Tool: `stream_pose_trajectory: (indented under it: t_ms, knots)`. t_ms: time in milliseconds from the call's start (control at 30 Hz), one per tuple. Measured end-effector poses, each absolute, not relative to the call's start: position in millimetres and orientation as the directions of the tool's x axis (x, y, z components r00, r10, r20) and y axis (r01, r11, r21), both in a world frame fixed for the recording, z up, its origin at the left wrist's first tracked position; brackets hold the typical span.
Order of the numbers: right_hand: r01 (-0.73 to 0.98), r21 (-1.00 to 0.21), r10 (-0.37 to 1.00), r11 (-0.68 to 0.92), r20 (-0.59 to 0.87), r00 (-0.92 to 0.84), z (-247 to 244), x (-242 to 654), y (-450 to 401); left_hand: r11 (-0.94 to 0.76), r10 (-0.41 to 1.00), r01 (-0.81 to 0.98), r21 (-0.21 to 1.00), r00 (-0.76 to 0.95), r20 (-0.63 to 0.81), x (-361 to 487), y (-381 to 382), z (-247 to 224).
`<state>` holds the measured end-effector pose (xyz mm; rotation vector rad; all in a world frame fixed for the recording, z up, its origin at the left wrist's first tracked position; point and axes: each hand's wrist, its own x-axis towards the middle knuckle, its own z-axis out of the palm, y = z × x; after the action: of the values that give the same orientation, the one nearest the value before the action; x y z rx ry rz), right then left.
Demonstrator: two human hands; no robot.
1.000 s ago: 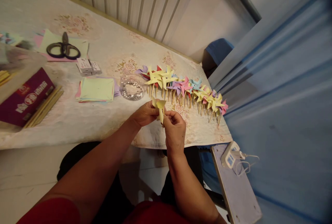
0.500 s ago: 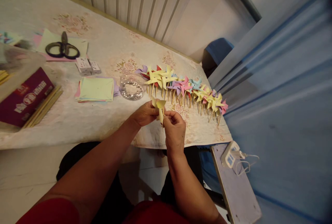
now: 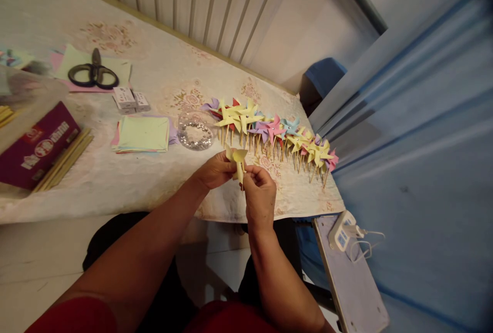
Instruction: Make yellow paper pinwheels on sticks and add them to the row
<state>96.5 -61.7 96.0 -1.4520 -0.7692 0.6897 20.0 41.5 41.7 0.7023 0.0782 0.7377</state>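
Between my two hands, above the table's front edge, is a pale yellow paper pinwheel (image 3: pixel 239 157), its blades partly curled. My left hand (image 3: pixel 217 170) is closed on its left side. From the right, my right hand (image 3: pixel 261 189) pinches its lower part, where a thin stick tip seems to show; the fingertips hide the detail. Just beyond, a row of finished pinwheels (image 3: pixel 273 127) on sticks lies in yellow, pink, purple, blue and red. A round clear dish (image 3: pixel 195 132) of small shiny metal pieces is beyond my left hand.
Farther left are a stack of paper squares (image 3: pixel 142 133), two small boxes (image 3: pixel 130 99) and black-handled scissors (image 3: pixel 93 72) on more paper. A purple box (image 3: pixel 38 145) with sticks beside it stands at far left. On the right, a power strip (image 3: pixel 342 230) rests on a bench beside a blue curtain (image 3: pixel 423 168).
Almost nothing differs. Both hands keep hold of the yellow pinwheel in the same spot, and the whole view has shifted very slightly.
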Motion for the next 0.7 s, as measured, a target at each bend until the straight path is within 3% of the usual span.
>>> stream_pose_trajectory:
  t_ms: [700]
  knots:
    - [0.063,-0.998,0.807,0.015,0.049,0.589,94.2,97.1,-62.4,0.532,0.626,-0.583,0.614,0.759,0.178,20.9,41.5,40.3]
